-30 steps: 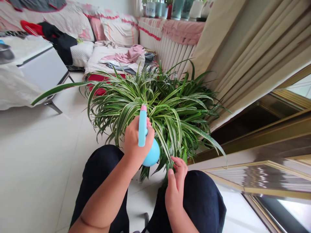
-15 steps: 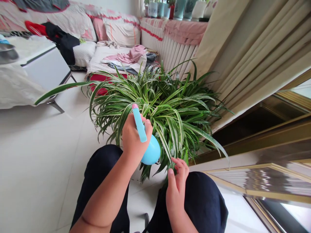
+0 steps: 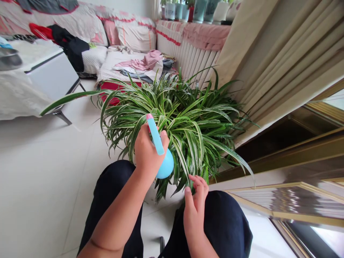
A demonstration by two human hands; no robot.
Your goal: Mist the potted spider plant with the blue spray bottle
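Note:
A bushy spider plant (image 3: 177,122) with striped green and white leaves fills the middle of the head view. My left hand (image 3: 147,152) is wrapped round a light blue spray bottle (image 3: 161,154), whose pink-tipped nozzle points up and left over the leaves. My right hand (image 3: 195,209) rests over my right knee with its fingers curled, pinching the tips of some lower leaves. My dark trousers (image 3: 223,222) show at the bottom.
White tiled floor (image 3: 40,172) lies to the left. A sofa with cushions and clothes (image 3: 129,57) stands behind the plant, a white table (image 3: 40,71) at far left. Beige curtains (image 3: 282,57) and a gold-framed window ledge (image 3: 290,168) run along the right. Pots (image 3: 199,9) line the sill.
The spray bottle's nozzle has tilted from upright to leaning left, and my left hand has shifted slightly left and up. My right hand has stayed at the lower leaves.

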